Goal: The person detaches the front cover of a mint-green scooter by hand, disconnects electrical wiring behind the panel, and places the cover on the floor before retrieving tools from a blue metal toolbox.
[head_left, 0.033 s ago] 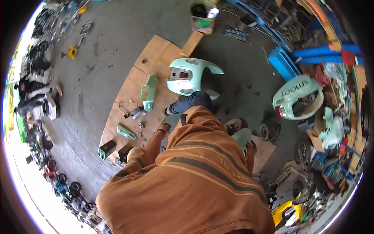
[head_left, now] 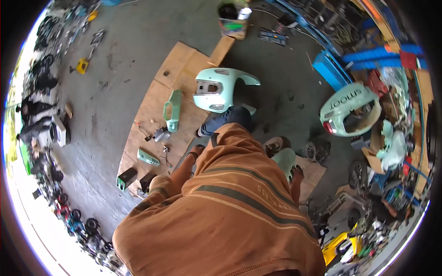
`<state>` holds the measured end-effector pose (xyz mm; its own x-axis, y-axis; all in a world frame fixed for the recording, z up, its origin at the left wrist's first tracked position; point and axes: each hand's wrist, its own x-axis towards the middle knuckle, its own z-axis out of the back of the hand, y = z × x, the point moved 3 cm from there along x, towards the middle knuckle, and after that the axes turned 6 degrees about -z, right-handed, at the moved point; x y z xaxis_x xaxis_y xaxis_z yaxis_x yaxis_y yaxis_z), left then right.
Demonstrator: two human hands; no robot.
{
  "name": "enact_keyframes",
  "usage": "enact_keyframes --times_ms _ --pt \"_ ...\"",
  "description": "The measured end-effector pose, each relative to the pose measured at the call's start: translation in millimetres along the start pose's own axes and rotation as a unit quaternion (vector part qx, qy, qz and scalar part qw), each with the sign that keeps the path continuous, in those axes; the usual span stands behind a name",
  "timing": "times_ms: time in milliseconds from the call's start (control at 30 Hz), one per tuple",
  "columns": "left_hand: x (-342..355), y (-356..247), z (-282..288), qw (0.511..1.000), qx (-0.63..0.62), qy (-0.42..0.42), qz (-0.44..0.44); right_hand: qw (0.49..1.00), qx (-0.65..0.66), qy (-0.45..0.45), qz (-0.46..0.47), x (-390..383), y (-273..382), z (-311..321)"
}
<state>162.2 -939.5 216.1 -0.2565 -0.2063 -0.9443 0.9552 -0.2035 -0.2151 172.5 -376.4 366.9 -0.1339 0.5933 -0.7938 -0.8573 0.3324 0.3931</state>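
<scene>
My left hand [head_left: 197, 150], with a dark band at the wrist, is low by my bent left leg, at the edge of the cardboard sheet [head_left: 149, 103]. Its fingers are too small to read. On the right, my right hand [head_left: 297, 173] has its fingers apart at the edge of a mint-green curved panel [head_left: 284, 161], seeming to touch it. Ahead of my knee lies a large mint-green scooter body shell [head_left: 225, 89]. A long mint-green cover with an oval opening [head_left: 173, 111] and a small mint-green panel [head_left: 148, 157] rest on the cardboard.
Another mint-green scooter shell [head_left: 352, 110] stands at the right, before cluttered shelving and a blue metal frame [head_left: 330, 71]. A loose wheel [head_left: 317, 151] sits beyond my right hand. A box of odds and ends [head_left: 233, 28] is at the far side. Several scooters line the left.
The whole view has shifted slightly to the left. My right hand's fingers look a little more spread at the panel's edge. The parts on the cardboard lie as before.
</scene>
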Motion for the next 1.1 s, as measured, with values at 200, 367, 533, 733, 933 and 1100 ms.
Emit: enact_keyframes --times_ms 200,367,533,733,933,1100 --pt "88.2 -86.0 32.5 0.96 -0.11 0.131 -0.222 0.978 0.135 0.072 -0.14 72.0 -23.2 1.1" --pt "31.3 -237.6 -47.2 0.995 0.026 0.027 -0.093 0.967 0.118 0.046 -0.222 105.4 -56.7 52.8" --pt "40.1 -358.8 -27.9 0.988 0.133 -0.064 -0.039 0.991 -0.016 0.128 -0.028 122.7 -28.3 -4.1" --pt "103.8 -550.3 -122.1 0.98 0.191 -0.008 -0.05 0.943 0.097 0.134 -0.289 213.7 103.2 -9.8" --pt "46.3 -831.2 -394.1 0.909 0.263 0.102 -0.306 0.997 0.032 -0.017 -0.062 359.9 353.8 76.7" --pt "44.4 -968.8 -583.7 0.778 0.384 0.162 -0.471 0.987 -0.018 -0.147 0.057 465.3 506.8 160.1"
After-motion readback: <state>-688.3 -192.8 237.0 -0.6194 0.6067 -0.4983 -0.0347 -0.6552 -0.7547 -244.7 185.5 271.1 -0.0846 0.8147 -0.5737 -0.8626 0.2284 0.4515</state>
